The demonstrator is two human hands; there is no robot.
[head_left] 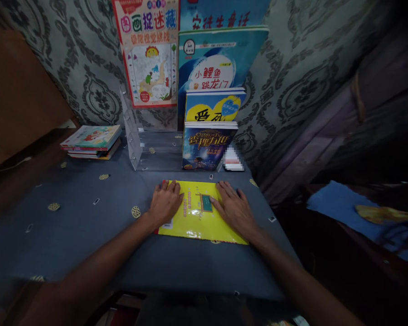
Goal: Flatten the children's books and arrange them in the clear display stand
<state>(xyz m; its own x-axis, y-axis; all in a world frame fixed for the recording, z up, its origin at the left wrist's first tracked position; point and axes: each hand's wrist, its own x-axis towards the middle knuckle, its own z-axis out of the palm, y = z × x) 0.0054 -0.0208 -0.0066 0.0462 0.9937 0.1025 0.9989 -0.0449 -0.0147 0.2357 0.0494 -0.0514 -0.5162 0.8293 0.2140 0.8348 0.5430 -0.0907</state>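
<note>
We press our left hand (pixel 165 203) and right hand (pixel 234 207), both open-palmed, on the glossy yellow book (pixel 197 213); thin, light, slippery, so its 6 o'clock edge looks easiest to lift.

Both bare forearms are reaching in from the near edge, converging toward the centre. The left hand (pixel 165 203) is lying palm down, fingers spread and pointing far. The right hand (pixel 233 206) is lying flat likewise, fingers splayed.

The blue book (pixel 221 59) reads "小鲤鱼跳龙门"; the white-and-red book (pixel 151 54) reads "图画捉迷藏".
</note>
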